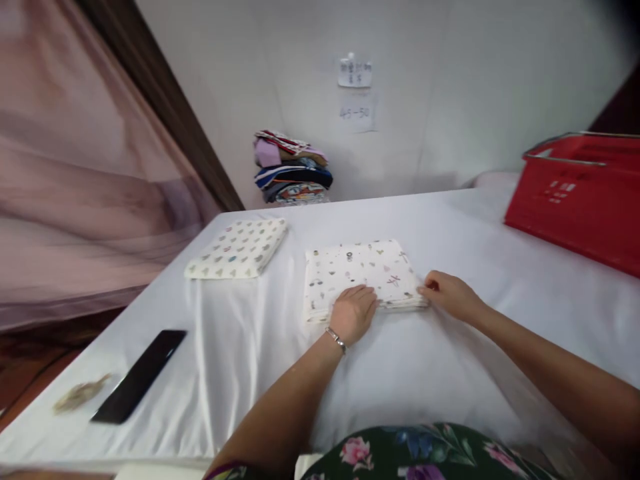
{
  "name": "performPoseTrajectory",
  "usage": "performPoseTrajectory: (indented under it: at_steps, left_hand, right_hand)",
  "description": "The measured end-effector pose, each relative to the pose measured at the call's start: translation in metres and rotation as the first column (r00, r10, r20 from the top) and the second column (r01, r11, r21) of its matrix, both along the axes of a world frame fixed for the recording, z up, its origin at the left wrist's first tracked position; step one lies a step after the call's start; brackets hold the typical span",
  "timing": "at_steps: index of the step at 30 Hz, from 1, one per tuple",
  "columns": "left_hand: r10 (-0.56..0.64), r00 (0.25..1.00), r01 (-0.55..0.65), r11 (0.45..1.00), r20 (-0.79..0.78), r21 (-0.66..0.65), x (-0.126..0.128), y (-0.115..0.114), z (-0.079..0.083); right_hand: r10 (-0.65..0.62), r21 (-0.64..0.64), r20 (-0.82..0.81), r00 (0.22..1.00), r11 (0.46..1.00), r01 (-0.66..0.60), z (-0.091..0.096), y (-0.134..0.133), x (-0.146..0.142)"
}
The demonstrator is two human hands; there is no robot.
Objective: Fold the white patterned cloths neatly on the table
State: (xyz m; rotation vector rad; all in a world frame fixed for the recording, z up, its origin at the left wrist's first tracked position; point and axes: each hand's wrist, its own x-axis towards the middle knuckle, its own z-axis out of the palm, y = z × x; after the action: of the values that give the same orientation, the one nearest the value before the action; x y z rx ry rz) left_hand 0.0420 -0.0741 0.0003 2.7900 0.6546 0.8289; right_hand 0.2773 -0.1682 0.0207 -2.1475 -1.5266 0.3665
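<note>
A folded white cloth [357,267] with small printed figures lies in front of me on the white-covered table. My left hand [353,312] rests flat on its near edge, fingers stretched out over the print. At the cloth's near right corner, my right hand [449,293] has thumb and fingertips pinched together on the edge. Several layers show along the near side of the fold. Farther left sits a second folded cloth [237,249], cream with a repeating small pattern, touched by neither hand.
A red basket [580,193] with a metal handle stands at the far right. Stacked folded clothes [293,170] rise behind the table's far edge. A dark flat object [140,377] and a small tan bundle [80,393] lie at the near left. A pink curtain [90,167] hangs on the left.
</note>
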Motion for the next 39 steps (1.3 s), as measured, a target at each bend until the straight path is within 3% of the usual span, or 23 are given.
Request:
performPoseTrajectory:
  at_steps: [3,6,9,18,20,23,26,28,30,33,36,39]
  left_hand:
    - [0.142,0.990,-0.142,0.990,-0.007,0.023,-0.015,0.014,0.005]
    - [0.386,0.918,-0.386,0.923,-0.088,0.018,-0.033,0.028,0.006]
    - [0.520,0.826,-0.544,0.837,-0.217,-0.063,-0.044,0.037,0.003]
    - [0.581,0.745,-0.657,0.725,-0.329,-0.206,-0.055,0.048,0.005]
    - [0.597,0.732,-0.665,0.730,-0.329,-0.157,-0.054,0.046,0.008]
    - [0.558,0.785,-0.583,0.813,-0.269,-0.015,-0.045,0.036,0.010]
    - [0.401,0.878,-0.402,0.914,-0.262,0.056,-0.032,0.023,0.005]
    - [0.350,0.890,-0.348,0.935,-0.290,0.060,-0.026,0.018,0.000]
    - [0.343,0.883,-0.346,0.937,-0.319,0.050,-0.024,0.016,-0.005]
    - [0.345,0.875,-0.354,0.934,-0.340,0.037,-0.024,0.016,-0.007]
    - [0.334,0.873,-0.353,0.935,-0.356,0.010,-0.024,0.015,-0.007]
    - [0.314,0.874,-0.354,0.934,-0.371,-0.042,-0.024,0.012,-0.005]
  right_hand:
    - [0.224,0.157,0.092,0.970,0.959,-0.236,-0.002,0.000,-0.011]
    - [0.431,0.124,0.110,0.896,0.888,-0.443,-0.009,0.001,-0.019]
    - [0.470,0.099,0.116,0.875,0.871,-0.481,-0.015,0.001,-0.021]
    - [0.455,0.052,0.083,0.886,0.886,-0.460,-0.013,-0.003,-0.021]
    - [0.453,0.035,0.060,0.890,0.890,-0.455,-0.008,-0.001,-0.021]
    - [0.454,0.042,0.045,0.890,0.889,-0.455,0.004,0.007,-0.023]
    - [0.430,0.203,0.081,0.899,0.876,-0.437,0.014,0.029,-0.035]
    - [0.415,0.311,0.126,0.901,0.846,-0.433,0.014,0.051,-0.045]
    - [0.390,0.334,0.194,0.900,0.836,-0.434,0.009,0.074,-0.053]
    - [0.325,0.198,0.304,0.895,0.898,-0.393,-0.006,0.101,-0.052]
    - [0.215,0.003,0.344,0.914,0.973,-0.230,-0.023,0.113,-0.039]
    - [0.187,-0.081,0.381,0.906,0.982,-0.169,-0.036,0.115,-0.029]
